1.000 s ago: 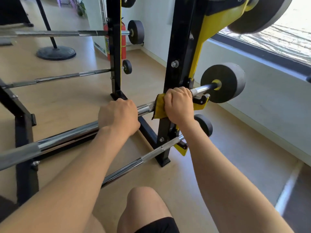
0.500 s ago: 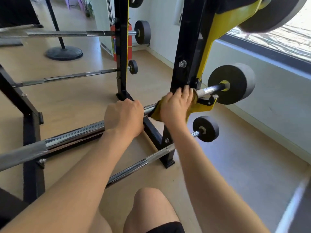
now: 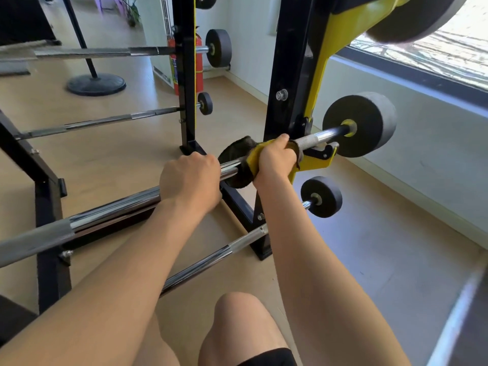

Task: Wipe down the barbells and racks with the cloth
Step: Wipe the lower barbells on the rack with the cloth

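Firmly, left hand (image 3: 191,178) full-fisted round barbell (image 3: 113,210), right hand (image 3: 276,159) round cloth (image 3: 239,151).

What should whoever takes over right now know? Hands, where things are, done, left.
Left hand grips the bare chrome of the middle barbell, steadying it.
Right hand holds the cloth wrapped round the same bar, just beside the rack upright and its yellow hook.
Done: this view does not show how much is already wiped.
Left, probably: the knurled stretch out to the weight plate, the rack itself, the lower barbell and the bars on the far rack.
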`<action>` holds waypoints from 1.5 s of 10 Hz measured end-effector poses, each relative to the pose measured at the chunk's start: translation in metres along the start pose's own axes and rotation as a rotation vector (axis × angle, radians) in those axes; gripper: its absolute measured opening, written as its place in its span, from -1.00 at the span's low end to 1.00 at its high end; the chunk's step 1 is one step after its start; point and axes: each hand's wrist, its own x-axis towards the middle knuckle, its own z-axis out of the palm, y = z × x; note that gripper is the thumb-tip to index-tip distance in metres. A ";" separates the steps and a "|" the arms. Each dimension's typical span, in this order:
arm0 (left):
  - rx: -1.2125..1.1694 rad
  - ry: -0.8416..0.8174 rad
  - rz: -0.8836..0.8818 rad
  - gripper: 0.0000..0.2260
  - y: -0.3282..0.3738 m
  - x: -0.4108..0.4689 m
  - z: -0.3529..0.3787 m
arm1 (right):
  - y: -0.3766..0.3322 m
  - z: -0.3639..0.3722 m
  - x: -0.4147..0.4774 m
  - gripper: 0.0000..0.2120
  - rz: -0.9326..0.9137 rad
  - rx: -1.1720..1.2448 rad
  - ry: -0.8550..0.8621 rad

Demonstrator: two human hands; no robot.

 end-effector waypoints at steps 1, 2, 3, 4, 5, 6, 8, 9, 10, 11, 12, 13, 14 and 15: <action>-0.024 0.001 0.012 -0.89 0.000 -0.001 -0.002 | 0.011 -0.007 -0.001 -0.42 0.103 0.315 -0.190; -0.028 0.010 0.019 -0.91 0.001 -0.002 -0.002 | 0.024 0.000 -0.007 -0.42 0.192 0.667 -0.338; 0.009 0.029 0.021 -0.91 0.002 -0.001 -0.001 | 0.049 0.003 -0.023 -0.49 0.223 0.637 -0.450; 0.033 0.026 0.003 -0.89 0.003 0.001 0.001 | 0.064 -0.004 -0.025 -0.50 0.191 0.283 -0.483; 0.014 0.031 0.002 -0.91 0.003 0.001 0.001 | 0.018 -0.018 0.011 -0.54 0.144 0.203 -0.160; 0.019 0.035 -0.010 -0.91 0.004 -0.001 0.000 | -0.029 -0.027 0.024 -0.61 0.145 0.318 -0.018; 0.003 0.063 -0.005 -0.87 0.003 0.001 0.004 | 0.017 0.021 -0.025 -0.44 -0.200 -0.693 -0.053; 0.075 0.065 0.012 -0.90 0.004 -0.002 0.004 | 0.013 -0.006 -0.046 -0.34 -0.246 -0.569 -0.181; 0.070 0.044 -0.004 -0.92 0.005 -0.003 0.000 | 0.022 -0.003 -0.033 -0.41 -0.526 -0.947 -0.304; 0.052 0.031 -0.007 -0.93 0.004 -0.003 -0.002 | 0.011 -0.007 0.002 -0.30 -0.652 -1.079 -0.120; 0.037 0.013 -0.018 -0.89 0.003 -0.002 -0.001 | -0.006 -0.013 0.025 -0.20 -0.535 -0.982 0.000; 0.030 0.033 -0.006 -0.94 0.006 -0.003 -0.002 | 0.012 0.003 -0.003 -0.21 -0.454 -0.955 -0.002; 0.043 0.039 -0.005 -0.96 0.006 -0.002 0.001 | 0.024 0.011 -0.009 -0.13 -0.441 -0.959 -0.054; 0.052 0.066 -0.015 -0.94 0.005 -0.004 0.003 | -0.007 0.005 0.030 -0.08 -0.412 -0.983 0.101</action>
